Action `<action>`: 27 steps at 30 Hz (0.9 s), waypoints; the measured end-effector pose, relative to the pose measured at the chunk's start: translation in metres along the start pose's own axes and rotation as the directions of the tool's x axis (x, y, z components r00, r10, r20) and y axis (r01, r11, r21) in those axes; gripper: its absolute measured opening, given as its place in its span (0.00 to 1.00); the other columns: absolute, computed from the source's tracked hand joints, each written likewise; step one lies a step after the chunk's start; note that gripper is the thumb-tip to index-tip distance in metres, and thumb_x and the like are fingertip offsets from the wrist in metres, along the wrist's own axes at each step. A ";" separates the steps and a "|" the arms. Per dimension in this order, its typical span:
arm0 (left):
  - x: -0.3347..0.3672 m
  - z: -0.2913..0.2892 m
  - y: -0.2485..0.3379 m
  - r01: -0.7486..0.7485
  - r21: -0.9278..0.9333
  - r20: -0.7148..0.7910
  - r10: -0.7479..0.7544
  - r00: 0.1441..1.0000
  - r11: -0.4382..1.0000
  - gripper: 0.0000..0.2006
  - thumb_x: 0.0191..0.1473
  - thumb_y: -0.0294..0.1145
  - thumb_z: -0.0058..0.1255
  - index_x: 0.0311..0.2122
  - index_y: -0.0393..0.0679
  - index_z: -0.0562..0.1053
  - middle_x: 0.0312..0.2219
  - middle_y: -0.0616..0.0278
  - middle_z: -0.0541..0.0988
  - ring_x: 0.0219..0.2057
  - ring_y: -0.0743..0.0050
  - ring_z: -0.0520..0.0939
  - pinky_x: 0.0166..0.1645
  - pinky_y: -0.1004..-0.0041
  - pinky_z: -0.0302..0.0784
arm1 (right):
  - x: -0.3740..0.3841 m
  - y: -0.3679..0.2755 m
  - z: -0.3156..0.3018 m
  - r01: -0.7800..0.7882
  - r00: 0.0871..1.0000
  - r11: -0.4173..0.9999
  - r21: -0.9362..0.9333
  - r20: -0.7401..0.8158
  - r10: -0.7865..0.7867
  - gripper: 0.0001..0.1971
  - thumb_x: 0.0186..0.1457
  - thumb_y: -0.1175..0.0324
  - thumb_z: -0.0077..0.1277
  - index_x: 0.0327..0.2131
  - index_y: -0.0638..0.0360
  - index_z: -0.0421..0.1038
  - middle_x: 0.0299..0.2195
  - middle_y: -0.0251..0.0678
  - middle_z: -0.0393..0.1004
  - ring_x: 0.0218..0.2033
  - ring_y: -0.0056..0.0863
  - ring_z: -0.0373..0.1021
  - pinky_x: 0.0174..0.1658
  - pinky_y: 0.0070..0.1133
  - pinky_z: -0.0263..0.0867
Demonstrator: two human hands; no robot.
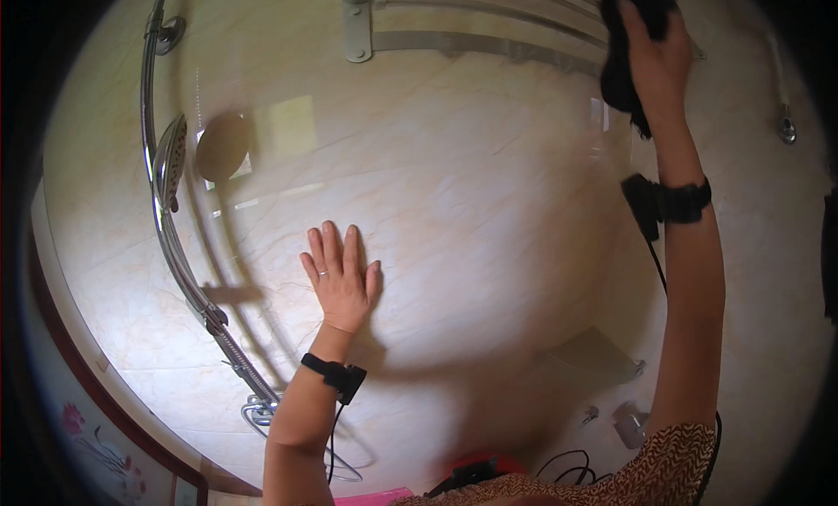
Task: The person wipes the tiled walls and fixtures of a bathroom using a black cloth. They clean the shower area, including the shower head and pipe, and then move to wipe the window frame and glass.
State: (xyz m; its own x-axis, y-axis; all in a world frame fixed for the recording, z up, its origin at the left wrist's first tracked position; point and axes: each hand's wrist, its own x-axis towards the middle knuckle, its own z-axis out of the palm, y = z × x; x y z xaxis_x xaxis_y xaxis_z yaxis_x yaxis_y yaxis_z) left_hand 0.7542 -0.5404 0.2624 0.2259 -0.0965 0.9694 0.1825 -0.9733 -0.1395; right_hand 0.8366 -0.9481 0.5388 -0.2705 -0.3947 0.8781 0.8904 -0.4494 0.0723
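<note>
With its fingers spread, my left hand [339,288] lies flat against a glossy, cream marble-look wall [471,201]. There is a ring on one of its fingers. My right hand [659,65] is raised high at the upper right, its fingers closed around a crumpled black cloth [617,74]. The cloth hangs beside the right end of a metal towel rack [489,44]; whether it touches the rack or the wall behind I cannot tell. Black straps with small boxes and thin cables circle both my wrists.
Left of my left hand run a chrome shower rail [148,78] and a shower head [170,161]. A corner shelf [598,358] sits low on the right. Farther right hangs a small chrome fixture [787,129]. A dark-framed floral panel [100,445] stands lower left; loose black cables [572,462] lie below.
</note>
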 end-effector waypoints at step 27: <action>-0.001 0.003 -0.006 -0.035 -0.017 -0.015 0.035 0.999 0.999 0.32 0.55 0.46 0.47 0.64 0.49 0.59 0.66 0.48 0.50 0.67 0.42 0.45 0.65 0.43 0.36 | 0.088 0.036 0.007 0.368 0.891 0.832 -0.416 0.413 -0.188 0.18 0.43 0.72 0.60 0.42 0.55 0.72 0.39 0.43 0.75 0.43 0.48 0.69 0.46 0.35 0.66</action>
State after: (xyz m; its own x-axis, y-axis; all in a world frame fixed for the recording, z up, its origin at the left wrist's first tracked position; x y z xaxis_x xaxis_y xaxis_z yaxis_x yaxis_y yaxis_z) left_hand 0.7557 -0.5337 0.2614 0.2179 -0.1335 0.9668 0.1583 -0.9726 -0.1700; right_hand 0.8473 -0.9932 0.6224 -0.2571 0.0634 0.9643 0.4886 -0.8524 0.1863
